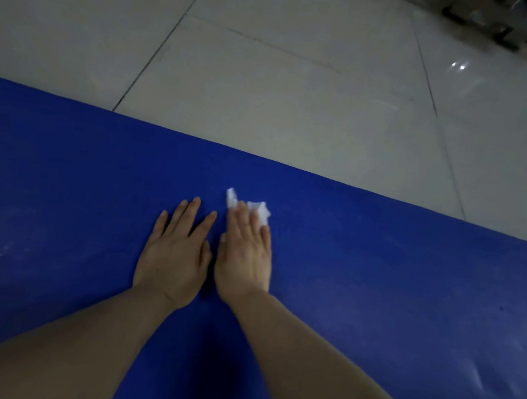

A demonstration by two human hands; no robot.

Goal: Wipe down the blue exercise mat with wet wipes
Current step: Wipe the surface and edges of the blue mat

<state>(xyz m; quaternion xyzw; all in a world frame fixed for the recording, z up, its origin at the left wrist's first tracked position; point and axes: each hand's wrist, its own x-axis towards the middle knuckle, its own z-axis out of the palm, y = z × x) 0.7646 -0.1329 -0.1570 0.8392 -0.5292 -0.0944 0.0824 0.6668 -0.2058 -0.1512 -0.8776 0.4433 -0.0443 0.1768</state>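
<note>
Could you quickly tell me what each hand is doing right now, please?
Left hand: open, flat on the blue mat, holding nothing.
Right hand: open, straight fingers pressing the wet wipe onto the mat.

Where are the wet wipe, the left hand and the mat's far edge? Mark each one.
wet wipe (261, 210), head view, white bunch beyond the fingertips
left hand (173, 255), head view, back of the hand
blue mat (258, 156), head view, far edge by the tiles

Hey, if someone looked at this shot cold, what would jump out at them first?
The blue mat fills the lower frame, running slantwise across the pale tiled floor. At its middle, both hands lie flat side by side: the left hand bare, the right hand pressing a white wet wipe under its fingers.
</note>
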